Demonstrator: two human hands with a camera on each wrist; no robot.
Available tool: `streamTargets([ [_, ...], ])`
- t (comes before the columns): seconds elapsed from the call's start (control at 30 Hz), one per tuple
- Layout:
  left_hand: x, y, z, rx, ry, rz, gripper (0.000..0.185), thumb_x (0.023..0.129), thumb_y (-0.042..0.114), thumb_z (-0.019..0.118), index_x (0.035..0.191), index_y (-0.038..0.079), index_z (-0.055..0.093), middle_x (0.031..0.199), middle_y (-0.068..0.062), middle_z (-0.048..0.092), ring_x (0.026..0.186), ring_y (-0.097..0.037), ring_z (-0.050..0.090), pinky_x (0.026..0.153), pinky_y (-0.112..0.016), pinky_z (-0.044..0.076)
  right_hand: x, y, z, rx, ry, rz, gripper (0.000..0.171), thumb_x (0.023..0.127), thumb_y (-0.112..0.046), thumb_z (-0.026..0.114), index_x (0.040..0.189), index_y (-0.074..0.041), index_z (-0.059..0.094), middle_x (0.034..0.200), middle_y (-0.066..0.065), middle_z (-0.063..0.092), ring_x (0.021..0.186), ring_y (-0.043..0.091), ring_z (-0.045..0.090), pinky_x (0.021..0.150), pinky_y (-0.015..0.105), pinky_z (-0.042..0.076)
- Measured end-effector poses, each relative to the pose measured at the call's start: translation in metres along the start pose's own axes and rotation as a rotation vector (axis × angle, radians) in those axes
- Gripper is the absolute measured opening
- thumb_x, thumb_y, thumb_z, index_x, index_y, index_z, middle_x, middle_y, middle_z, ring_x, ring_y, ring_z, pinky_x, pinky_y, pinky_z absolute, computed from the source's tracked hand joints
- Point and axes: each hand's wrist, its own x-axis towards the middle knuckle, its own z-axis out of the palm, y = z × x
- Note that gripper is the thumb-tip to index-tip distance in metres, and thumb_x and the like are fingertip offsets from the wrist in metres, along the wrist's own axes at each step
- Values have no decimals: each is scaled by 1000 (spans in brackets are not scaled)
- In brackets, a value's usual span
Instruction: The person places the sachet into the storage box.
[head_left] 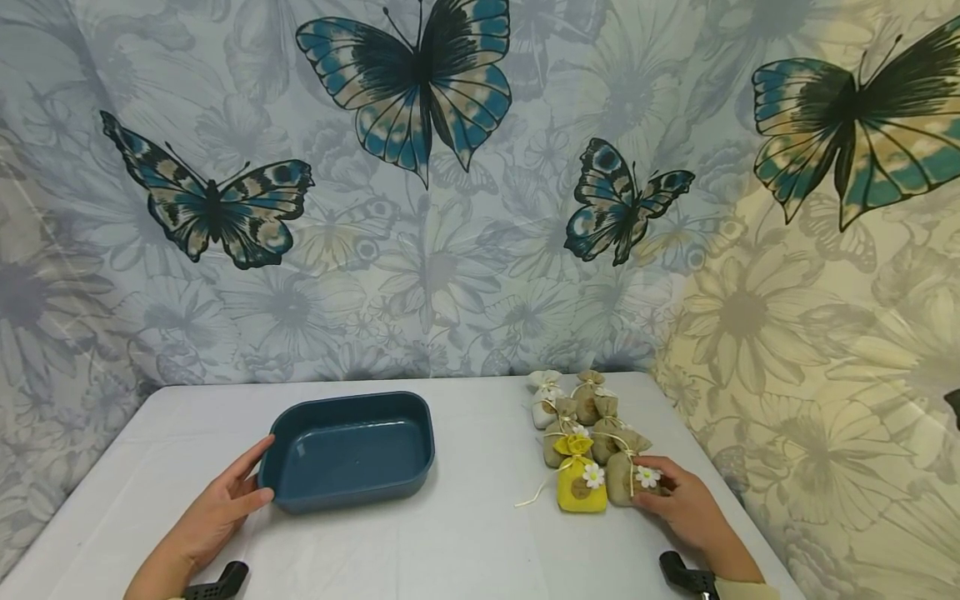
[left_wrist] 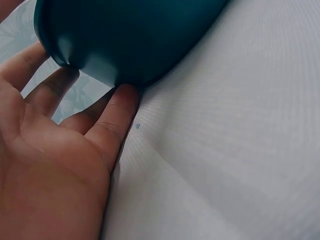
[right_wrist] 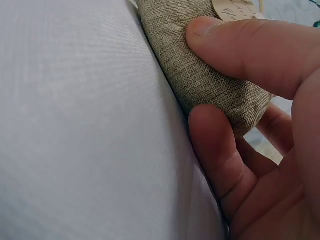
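Observation:
A dark blue rectangular dish point(head_left: 345, 450) sits on the table's left half. My left hand point(head_left: 217, 512) is at its left end, fingers straight and spread, fingertips against the outer wall; the left wrist view shows the fingertips point(left_wrist: 126, 95) at the dish wall. On the right, my right hand point(head_left: 686, 500) grips a beige linen sachet point(head_left: 619, 483) with a tied neck and a white flower. In the right wrist view the thumb presses the face of the sachet point(right_wrist: 175, 55), by its paper label, and other fingers curl at its bottom and far side.
Left of the gripped sachet stands a yellow sachet point(head_left: 581, 497) with a white flower, its cord trailing left. Behind are a white sachet point(head_left: 545, 408) and several more beige sachets point(head_left: 588, 404). A white cloth point(head_left: 480, 533) covers the table; a butterfly-print curtain point(head_left: 450, 317) hangs behind.

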Motion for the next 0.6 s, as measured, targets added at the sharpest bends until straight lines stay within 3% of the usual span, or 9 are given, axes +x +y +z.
streamTargets([
  [0.1, 0, 1, 1, 1, 2, 3, 76, 101, 0, 54, 160, 5, 6, 160, -27, -16, 119, 9, 45, 92, -14, 43, 1, 1, 1, 18, -2, 53, 60, 77, -26, 88, 130, -15, 64, 116, 11, 64, 83, 20, 54, 68, 31, 46],
  [0.2, 0, 1, 1, 3, -1, 5, 76, 101, 0, 54, 160, 6, 7, 160, -27, -16, 118, 10, 42, 92, -14, 42, 1, 2, 1, 45, -3, 79, 60, 77, -23, 88, 131, -15, 63, 99, 6, 63, 72, 18, 49, 60, 28, 42],
  [0.43, 1, -1, 0, 8, 1, -5, 77, 101, 1, 55, 161, 7, 6, 160, -27, -17, 121, 8, 41, 93, -14, 41, 1, 1, 0, 110, 7, 125, 63, 76, -23, 89, 132, -12, 62, 76, 4, 57, 65, 18, 49, 54, 28, 45],
  [0.47, 1, -1, 0, 7, 4, -7, 77, 101, 1, 55, 161, 7, 6, 160, -27, -17, 121, 8, 42, 93, -14, 42, 0, 1, 0, 130, 8, 137, 64, 76, -23, 89, 133, -12, 62, 75, 6, 57, 65, 18, 51, 54, 28, 46],
  [0.6, 1, -2, 0, -3, 4, -3, 78, 101, 1, 55, 160, 6, 6, 159, -28, -18, 119, 10, 43, 93, -14, 42, -1, 2, 1, 222, 27, 145, 65, 76, -18, 88, 134, -9, 61, 109, 20, 64, 66, 21, 60, 56, 31, 53],
])
